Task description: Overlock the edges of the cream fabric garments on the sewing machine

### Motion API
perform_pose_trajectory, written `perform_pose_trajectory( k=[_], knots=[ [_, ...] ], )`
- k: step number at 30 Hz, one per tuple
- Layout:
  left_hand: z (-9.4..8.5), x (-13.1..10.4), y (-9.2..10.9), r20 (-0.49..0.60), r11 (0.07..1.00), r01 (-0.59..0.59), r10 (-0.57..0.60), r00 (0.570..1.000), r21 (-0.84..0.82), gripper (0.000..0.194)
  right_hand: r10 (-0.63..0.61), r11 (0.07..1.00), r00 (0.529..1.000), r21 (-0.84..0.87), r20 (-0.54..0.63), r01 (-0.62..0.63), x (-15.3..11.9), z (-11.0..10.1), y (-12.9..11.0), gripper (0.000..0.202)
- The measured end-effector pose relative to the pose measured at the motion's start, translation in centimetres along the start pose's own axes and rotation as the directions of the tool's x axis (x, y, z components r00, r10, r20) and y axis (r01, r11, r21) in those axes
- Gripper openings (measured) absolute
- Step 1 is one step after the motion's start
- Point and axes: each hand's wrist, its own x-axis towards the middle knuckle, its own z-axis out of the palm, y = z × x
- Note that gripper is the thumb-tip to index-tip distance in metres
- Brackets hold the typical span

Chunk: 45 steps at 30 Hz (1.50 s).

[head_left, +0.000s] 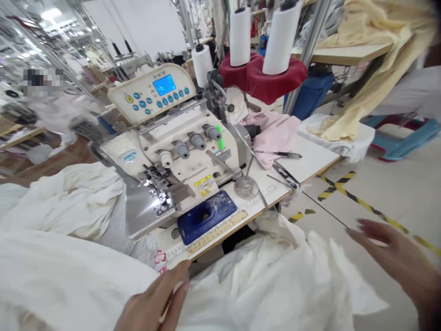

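Observation:
My left hand [156, 299] is at the front edge of the sewing table, against white fabric [268, 285] heaped below that edge. Its fingers are bent, with a small gap between them, and I make out nothing in them. Off to the right, above the floor, my right hand [396, 257] is slightly blurred, its fingers apart. A thin dark line [325, 210] runs from the table corner to its fingertips; whether the hand touches it I cannot tell. The overlock sewing machine [193, 161] stands ahead, its metal plate [146, 209] beside more white cloth [76, 197].
A blue tray [206, 216] and a ruler [217, 232] lie before the machine. To their right are a round metal disc [245, 187], thread snips [285, 174], a pen [279, 154] and pink cloth [275, 133]. Thread cones [280, 39] stand behind. Yellow fabric [372, 82] hangs over a white bin [358, 138].

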Motion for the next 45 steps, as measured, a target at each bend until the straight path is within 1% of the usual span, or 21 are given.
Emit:
perform_pose_trajectory(
  k=[1,2,4,6,7,9,13,15,18,22,24,26,27,30,32,34,35,38,40,43,45],
  knots=[
    [-1.7,0.4,0.4,-0.048,0.999,-0.008,0.006,0.999,-0.033,0.026,-0.04,0.996,0.994,0.083,0.104,0.031,-0.6,1.3,-3.0,0.022],
    [-3.2,0.9,1.1,-0.088,0.999,-0.017,0.012,0.996,-0.049,0.024,-0.169,0.959,0.928,0.272,0.333,0.077,-1.4,2.6,-6.5,0.027],
    [-5.5,2.4,2.7,-0.156,0.998,-0.047,0.039,0.987,-0.047,0.021,-0.444,0.832,0.715,0.544,0.54,0.106,-3.4,5.2,-14.4,0.049],
    [-7.0,3.9,3.8,-0.217,0.996,-0.077,0.067,0.974,-0.036,0.022,-0.62,0.737,0.498,0.668,0.607,0.104,-5.3,7.7,-21.6,0.076],
    [-7.7,4.6,4.0,-0.246,0.995,-0.092,0.081,0.966,-0.033,0.023,-0.694,0.688,0.39,0.717,0.605,0.111,-6.0,8.8,-24.6,0.064],
    [-9.3,5.6,3.5,-0.327,0.994,-0.109,0.102,0.94,-0.004,0.022,-0.792,0.585,0.275,0.807,0.545,0.087,-6.3,10.6,-28.8,0.014],
    [-12.8,5.5,0.5,-0.442,1.0,0.007,-0.008,0.897,-0.005,0.018,-0.842,0.534,0.163,0.837,0.514,0.119,-3.7,11.2,-32.8,0.03],
    [-13.8,4.7,-1.5,-0.309,0.995,0.039,-0.067,0.949,-0.094,0.025,-0.85,0.514,0.229,0.843,0.475,0.159,-2.1,10.0,-34.1,0.031],
    [-14.2,3.3,-4.3,-0.139,0.977,0.065,-0.094,0.986,-0.204,0.018,-0.843,0.427,0.445,0.879,0.301,0.214,-0.2,7.6,-35.9,0.026],
    [-15.1,2.7,-5.4,-0.28,0.919,0.033,-0.154,0.948,-0.393,0.012,-0.778,0.308,0.612,0.935,0.143,0.174,0.6,5.3,-39.1,0.024],
    [-16.3,3.5,-4.3,-0.325,0.904,-0.05,-0.1,0.94,-0.424,0.05,-0.76,0.324,0.636,0.927,0.137,0.188,0.0,4.3,-41.0,0.024],
    [-17.5,4.7,-2.7,-0.337,0.887,-0.123,-0.039,0.941,-0.446,0.077,-0.811,0.354,0.571,0.883,0.125,0.309,-1.1,3.4,-42.7,0.027],
    [-18.0,5.2,-1.8,-0.326,0.867,-0.137,-0.031,0.945,-0.478,0.075,-0.857,0.34,0.508,0.841,0.093,0.421,-1.8,3.0,-43.3,0.027],
    [-18.8,5.6,0.0,-0.288,0.828,-0.071,-0.112,0.951,-0.556,0.033,-0.958,0.192,0.275,0.536,-0.078,0.822,-3.4,3.0,-43.2,0.024],
    [-18.5,4.6,0.3,-0.275,0.858,0.033,-0.2,0.94,-0.513,0.021,-0.983,0.108,0.145,0.273,-0.117,0.956,-4.0,4.0,-41.3,0.032],
    [-17.9,2.9,0.0,-0.257,0.88,0.142,-0.281,0.925,-0.453,0.02,-0.992,0.087,0.1,0.151,-0.08,0.985,-4.3,5.6,-38.5,0.045],
    [-17.6,1.9,-0.2,-0.228,0.874,0.194,-0.32,0.92,-0.445,0.021,-0.993,0.095,0.104,0.165,-0.047,0.982,-4.5,6.4,-37.0,0.05],
    [-16.6,-0.4,-1.0,-0.139,0.82,0.298,-0.41,0.901,-0.489,0.025,-0.971,0.235,0.228,0.405,0.068,0.884,-5.3,8.6,-33.4,0.031],
    [-16.0,-1.3,-1.4,-0.11,0.772,0.33,-0.455,0.884,-0.544,0.024,-0.92,0.382,0.348,0.62,0.182,0.685,-5.9,9.7,-32.1,0.015],
    [-15.0,-1.6,-2.3,-0.094,0.695,0.352,-0.516,0.851,-0.627,0.015,-0.786,0.551,0.524,0.756,0.327,0.355,-6.3,11.2,-31.4,0.022],
    [-14.2,-1.3,-3.1,-0.107,0.672,0.355,-0.543,0.833,-0.651,0.011,-0.713,0.601,0.595,0.76,0.371,0.247,-6.2,12.1,-31.2,0.028]
  ],
)
